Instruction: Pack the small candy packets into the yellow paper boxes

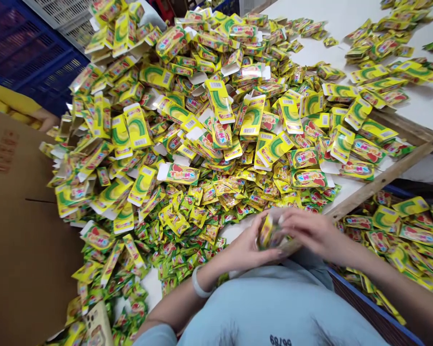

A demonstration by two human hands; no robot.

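Note:
Close to my body, my left hand [243,250] is closed around a small yellow candy box [266,231], holding it upright at a tilt. My right hand [312,233] is at the top end of that box with curled fingers. Motion blur hides whether those fingers grip a flap or a packet. Just beyond the hands lie loose yellow sachets [234,185] and green sachets [180,262]. Behind them rises a large heap of yellow and green printed boxes [220,101], many with white end flaps standing up.
A brown carton [21,230] stands at the left, with blue crates [29,48] behind it. A phone [98,327] lies at the lower left. On the right, past the table's wooden edge [386,180], a blue-rimmed crate [364,298] holds many boxes. Another person's hand [45,117] shows at far left.

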